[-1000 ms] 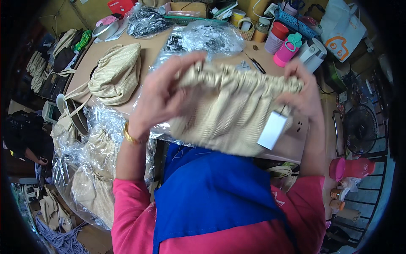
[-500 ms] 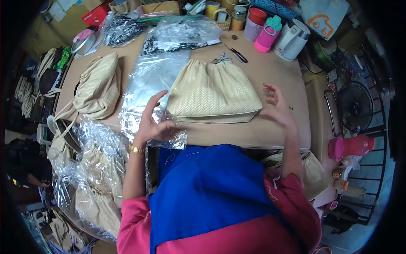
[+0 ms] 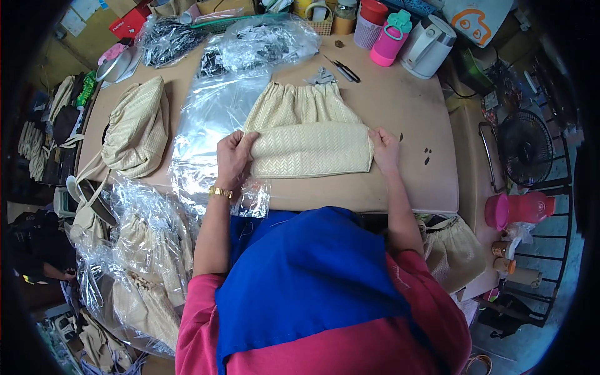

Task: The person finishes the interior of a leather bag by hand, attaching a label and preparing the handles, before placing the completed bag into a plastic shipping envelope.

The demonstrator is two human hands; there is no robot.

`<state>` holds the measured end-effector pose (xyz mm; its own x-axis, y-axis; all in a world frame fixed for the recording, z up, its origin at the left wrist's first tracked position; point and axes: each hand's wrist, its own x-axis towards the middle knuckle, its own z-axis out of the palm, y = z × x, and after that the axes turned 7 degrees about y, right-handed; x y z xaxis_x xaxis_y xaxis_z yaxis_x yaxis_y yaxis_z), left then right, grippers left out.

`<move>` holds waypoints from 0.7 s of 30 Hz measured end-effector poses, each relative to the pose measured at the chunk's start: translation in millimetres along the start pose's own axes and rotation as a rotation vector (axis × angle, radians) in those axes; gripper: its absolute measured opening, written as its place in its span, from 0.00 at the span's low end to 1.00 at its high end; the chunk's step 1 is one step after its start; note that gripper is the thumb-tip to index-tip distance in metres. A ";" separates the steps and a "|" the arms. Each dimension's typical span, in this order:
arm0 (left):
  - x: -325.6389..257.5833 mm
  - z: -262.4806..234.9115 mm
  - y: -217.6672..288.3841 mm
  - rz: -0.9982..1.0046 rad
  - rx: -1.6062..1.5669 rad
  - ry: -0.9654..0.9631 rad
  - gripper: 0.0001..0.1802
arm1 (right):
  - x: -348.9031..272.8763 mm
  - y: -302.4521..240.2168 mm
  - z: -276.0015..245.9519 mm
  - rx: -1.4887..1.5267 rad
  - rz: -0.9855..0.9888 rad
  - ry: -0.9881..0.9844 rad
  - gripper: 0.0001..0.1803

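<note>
Pinched at both side edges, a cream woven bag [image 3: 306, 147] is gripped right now, fingers closed on it: its left side by the left hand [image 3: 234, 153], its right side by the right hand [image 3: 385, 150]. It is rested on the near half of the tan table [image 3: 406, 100], gathered mouth pointed away from the body. Down at the left, wrapped bags [image 3: 144, 250] are seen bundled in clear plastic. Up on the table, a plastic sheet [image 3: 212, 119] is laid just left of the held bag, and past that a second cream bag [image 3: 140, 125] is set. At the back, a white kettle [image 3: 427, 47] is stood, a pink bottle [image 3: 389, 47] placed beside it. Beyond the gathered mouth, slim dark-handled tools [image 3: 345, 70] are laid; over on the right, small dark spots [image 3: 427, 156] are shown, pieces or marks, it cannot be told.
</note>
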<state>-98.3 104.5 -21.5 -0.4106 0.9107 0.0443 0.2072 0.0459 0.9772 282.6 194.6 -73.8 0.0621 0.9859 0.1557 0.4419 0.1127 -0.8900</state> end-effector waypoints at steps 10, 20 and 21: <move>-28.0 -52.0 14.4 0.066 -0.204 -0.363 0.26 | -38.8 -57.1 -47.7 0.192 0.118 -0.045 0.16; -37.9 -25.8 28.7 0.160 -0.060 -0.163 0.14 | -29.8 -58.2 -49.4 0.504 0.150 -0.155 0.14; -43.5 -23.3 29.4 0.154 0.005 -0.127 0.14 | -29.9 -59.8 -50.3 0.498 0.078 -0.104 0.13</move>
<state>-95.1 56.7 10.2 -0.2589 0.9515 0.1663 0.2630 -0.0962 0.9600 299.3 152.2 -3.7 -0.0230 0.9980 0.0594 -0.0424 0.0584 -0.9974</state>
